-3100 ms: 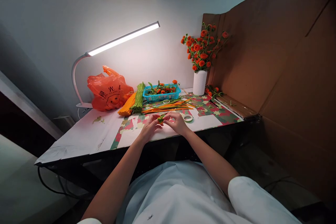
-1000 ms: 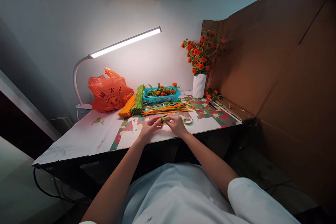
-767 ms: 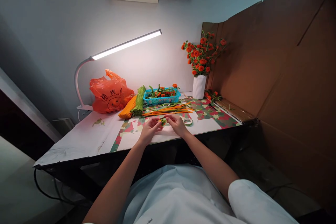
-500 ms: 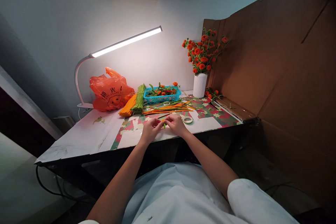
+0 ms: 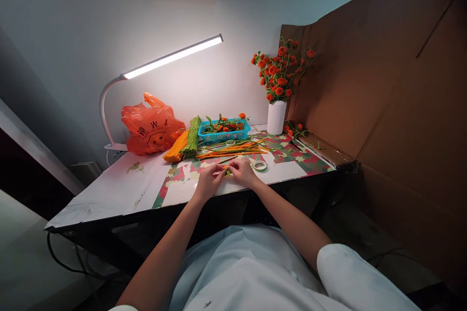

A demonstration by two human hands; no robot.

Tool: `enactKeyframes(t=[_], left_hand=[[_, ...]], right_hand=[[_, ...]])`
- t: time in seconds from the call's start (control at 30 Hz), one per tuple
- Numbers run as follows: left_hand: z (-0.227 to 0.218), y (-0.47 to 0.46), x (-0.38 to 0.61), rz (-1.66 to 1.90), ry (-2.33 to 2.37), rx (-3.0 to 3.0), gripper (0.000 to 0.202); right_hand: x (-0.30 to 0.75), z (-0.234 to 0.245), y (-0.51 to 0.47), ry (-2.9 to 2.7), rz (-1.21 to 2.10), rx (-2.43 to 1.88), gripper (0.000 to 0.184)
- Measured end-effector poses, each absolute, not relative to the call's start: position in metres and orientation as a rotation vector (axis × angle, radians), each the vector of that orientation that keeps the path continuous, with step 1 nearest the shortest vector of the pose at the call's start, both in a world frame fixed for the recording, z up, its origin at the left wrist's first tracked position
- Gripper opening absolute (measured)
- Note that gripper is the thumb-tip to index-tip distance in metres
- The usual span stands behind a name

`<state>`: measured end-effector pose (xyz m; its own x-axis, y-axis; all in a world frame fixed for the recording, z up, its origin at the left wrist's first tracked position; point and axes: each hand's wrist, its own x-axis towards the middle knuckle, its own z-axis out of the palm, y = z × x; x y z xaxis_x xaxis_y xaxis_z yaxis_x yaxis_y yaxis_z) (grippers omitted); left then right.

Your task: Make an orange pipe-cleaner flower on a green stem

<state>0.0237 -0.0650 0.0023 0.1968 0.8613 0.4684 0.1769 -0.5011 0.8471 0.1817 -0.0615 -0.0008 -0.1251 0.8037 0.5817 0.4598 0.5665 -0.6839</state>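
Observation:
My left hand (image 5: 207, 182) and my right hand (image 5: 243, 172) meet over the near part of the table (image 5: 120, 189), fingers pinched together on a small green and orange pipe-cleaner piece (image 5: 226, 171). The piece is tiny and mostly covered by my fingertips. Loose orange and green pipe cleaners (image 5: 233, 149) lie just behind my hands. A roll of tape (image 5: 260, 165) lies right of my right hand.
Bundles of orange and green pipe cleaners (image 5: 184, 143), a blue basket (image 5: 224, 132) of small orange flowers, an orange plastic bag (image 5: 151, 124) and a white vase (image 5: 276, 116) of orange flowers line the back. A desk lamp (image 5: 164, 58) arches overhead. A cardboard wall (image 5: 383, 87) closes the right side.
Both hands have stayed together in the same spot, fingers working the small piece; it has turned between the fingertips. The camera view has shifted slightly.

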Motion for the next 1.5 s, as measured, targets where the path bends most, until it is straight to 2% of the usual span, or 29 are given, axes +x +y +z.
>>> enactKeyframes(t=[0.13, 0.27, 0.4, 0.47, 0.53, 0.6, 0.67, 0.73, 0.83, 0.93, 1.07, 1.17, 1.37, 1.5], left_hand=[[0.003, -0.068, 0.025, 1.392, 1.014, 1.963, 0.009], [0.003, -0.068, 0.024, 1.396, 1.081, 1.976, 0.011], [0.003, -0.059, 0.019, 1.323, 1.376, 1.958, 0.015], [0.004, -0.052, 0.017, 1.274, 1.543, 1.955, 0.017], [0.003, -0.046, 0.016, 1.221, 1.682, 1.973, 0.019], [0.002, -0.042, 0.016, 1.182, 1.797, 2.001, 0.021], [0.000, -0.039, 0.016, 1.194, 1.875, 2.007, 0.020], [-0.002, -0.038, 0.014, 1.285, 1.864, 1.991, 0.017], [-0.003, -0.039, 0.011, 1.496, 1.711, 1.939, 0.011], [0.001, -0.042, 0.009, 1.647, 1.552, 1.921, 0.009], [0.009, -0.047, 0.010, 1.706, 1.320, 2.136, 0.013], [0.012, -0.048, 0.011, 1.694, 1.168, 2.307, 0.015], [0.009, -0.049, 0.008, 1.731, 1.106, 2.341, 0.016], [0.008, -0.052, 0.007, 1.741, 1.093, 2.288, 0.020]], right_hand=[[0.181, -0.004, -0.057, -1.702, 0.569, -1.079, 0.016], [0.178, -0.004, -0.057, -1.680, 0.587, -1.096, 0.015], [0.186, 0.004, -0.064, -1.634, 0.346, -1.133, 0.008], [0.198, 0.009, -0.070, -1.561, 0.191, -1.297, 0.008], [0.213, 0.011, -0.076, -1.551, 0.040, -1.556, 0.014], [0.226, 0.011, -0.078, -1.587, -0.031, -1.807, 0.028], [0.236, 0.009, -0.075, -1.668, -0.014, -1.919, 0.024], [0.241, 0.008, -0.067, -1.796, 0.061, -1.845, 0.009], [0.238, 0.015, -0.052, -1.850, 0.242, -1.566, 0.010], [0.225, 0.029, -0.041, -1.757, 0.411, -1.259, 0.001], [0.199, 0.038, -0.043, -1.704, 0.640, -0.870, 0.028], [0.183, 0.028, -0.050, -1.639, 0.729, -0.656, 0.039], [0.175, 0.008, -0.057, -1.648, 0.776, -0.593, 0.042], [0.179, 0.007, -0.055, -1.678, 0.625, -0.726, 0.034]])
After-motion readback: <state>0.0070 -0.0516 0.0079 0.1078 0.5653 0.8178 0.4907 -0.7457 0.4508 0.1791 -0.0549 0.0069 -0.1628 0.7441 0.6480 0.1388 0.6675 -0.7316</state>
